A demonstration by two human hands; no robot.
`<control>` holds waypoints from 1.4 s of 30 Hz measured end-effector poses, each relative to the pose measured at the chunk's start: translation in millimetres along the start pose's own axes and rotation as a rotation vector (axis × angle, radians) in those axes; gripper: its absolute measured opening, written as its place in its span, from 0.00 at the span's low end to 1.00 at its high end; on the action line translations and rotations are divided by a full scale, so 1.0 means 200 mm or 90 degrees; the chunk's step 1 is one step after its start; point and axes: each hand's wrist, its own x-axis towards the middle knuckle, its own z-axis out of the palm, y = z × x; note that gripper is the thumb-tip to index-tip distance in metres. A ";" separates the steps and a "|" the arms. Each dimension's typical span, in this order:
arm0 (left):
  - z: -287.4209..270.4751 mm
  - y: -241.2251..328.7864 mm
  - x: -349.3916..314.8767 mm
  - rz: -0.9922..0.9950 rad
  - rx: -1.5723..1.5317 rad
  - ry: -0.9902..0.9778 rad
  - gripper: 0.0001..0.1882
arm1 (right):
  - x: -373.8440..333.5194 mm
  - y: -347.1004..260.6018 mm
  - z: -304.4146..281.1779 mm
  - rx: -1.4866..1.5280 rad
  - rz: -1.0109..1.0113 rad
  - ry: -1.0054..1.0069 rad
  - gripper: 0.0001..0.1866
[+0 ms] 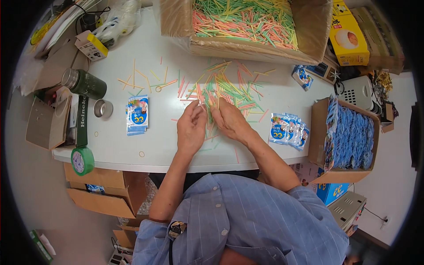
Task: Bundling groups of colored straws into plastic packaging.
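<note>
Over a loose pile of thin pink, green and yellow sticks (pixel 234 91) on the white table, my two hands are close together. My left hand (pixel 192 125) has its fingers curled, with a few sticks showing at its fingertips. On the other side, my right hand (pixel 230 118) is closed with its fingers bent round some sticks that poke out past the thumb. Parts of the fingers and of what they hold are hidden. To the left lies a short stack of blue-and-white packets (pixel 138 115); an overlapping row of the same packets (pixel 288 129) is to the right.
A large lined cardboard box (pixel 260 54) full of sticks stands at the back. On the right is a carton (pixel 317 145) packed with blue packets. A dark green flask (pixel 90 85), a metal cup (pixel 103 108) and a green tape roll (pixel 83 160) are on the left.
</note>
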 end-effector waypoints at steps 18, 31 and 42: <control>-0.03 0.18 0.10 -0.101 -0.024 -0.207 0.23 | -0.01 -0.03 -0.08 0.939 0.267 -0.422 0.13; -0.61 0.24 0.00 0.200 0.261 0.431 0.21 | 0.22 -0.22 0.16 0.514 -0.213 -0.059 0.10; -0.75 0.17 0.09 -0.075 0.548 0.443 0.34 | 0.30 -0.15 0.33 0.213 -0.276 -0.111 0.08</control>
